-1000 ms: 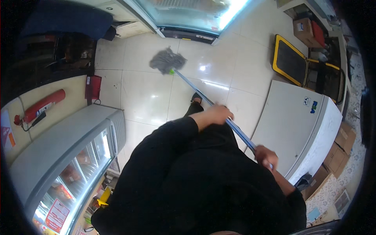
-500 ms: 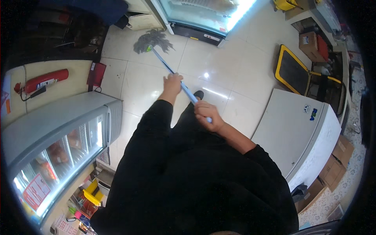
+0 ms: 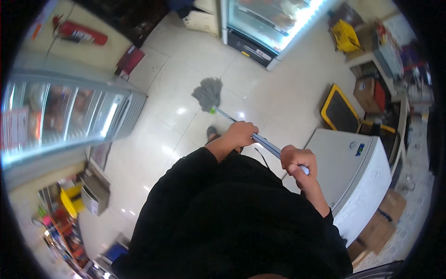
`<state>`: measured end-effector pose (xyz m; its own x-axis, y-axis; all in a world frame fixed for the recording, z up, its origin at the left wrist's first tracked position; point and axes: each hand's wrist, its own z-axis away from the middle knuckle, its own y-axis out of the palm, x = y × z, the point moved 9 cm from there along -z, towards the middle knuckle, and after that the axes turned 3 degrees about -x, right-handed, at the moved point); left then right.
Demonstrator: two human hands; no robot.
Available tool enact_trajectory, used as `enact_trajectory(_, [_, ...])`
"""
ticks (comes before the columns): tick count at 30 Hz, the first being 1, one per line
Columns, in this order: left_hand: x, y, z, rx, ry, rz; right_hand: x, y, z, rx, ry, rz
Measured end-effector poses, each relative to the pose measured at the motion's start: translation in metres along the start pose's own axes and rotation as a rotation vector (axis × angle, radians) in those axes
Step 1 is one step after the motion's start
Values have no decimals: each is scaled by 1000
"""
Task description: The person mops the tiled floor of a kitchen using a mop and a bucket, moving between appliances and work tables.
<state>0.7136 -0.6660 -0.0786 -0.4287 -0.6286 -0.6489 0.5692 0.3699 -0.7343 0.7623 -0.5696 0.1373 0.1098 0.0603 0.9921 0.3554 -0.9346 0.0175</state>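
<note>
A mop with a grey string head [image 3: 207,94] lies against the pale tiled floor [image 3: 174,104], ahead of my feet. Its light blue handle [image 3: 267,146] slants from a green joint back toward my right side. My left hand [image 3: 242,134] is closed round the middle of the handle. Close to the handle's top end, my right hand [image 3: 298,165] grips it in a fist, and the tip pokes out past the thumb. One dark shoe [image 3: 212,131] shows beyond my left forearm.
A lit glass-door fridge [image 3: 60,111] stands at left, another [image 3: 260,28] at the far side. To the right are a white chest freezer [image 3: 344,158] and a yellow-edged black platform cart [image 3: 340,111]. A fire extinguisher [image 3: 83,33] hangs at upper left. Cardboard boxes [image 3: 378,223] sit lower right.
The mop head has been drawn back from the far cabinet, nearer to me and to the right. Both hands have shifted right and nearer with the handle. The view has turned.
</note>
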Motion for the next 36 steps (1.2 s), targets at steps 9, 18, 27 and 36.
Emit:
enact_trajectory(9, [204, 34, 324, -555, -908, 334, -114, 110, -16, 235, 6, 114])
enact_trajectory(18, [52, 401, 800, -966, -1908, 577, -174, 280, -46, 338, -157, 453])
enact_trajectory(27, [-181, 647, 839, -1202, -2112, 1524, -79, 534, -66, 219, -217, 214])
enact_trajectory(36, [-33, 571, 921, -1551, -1768, 1541, 64, 721, -55, 494, -384, -372])
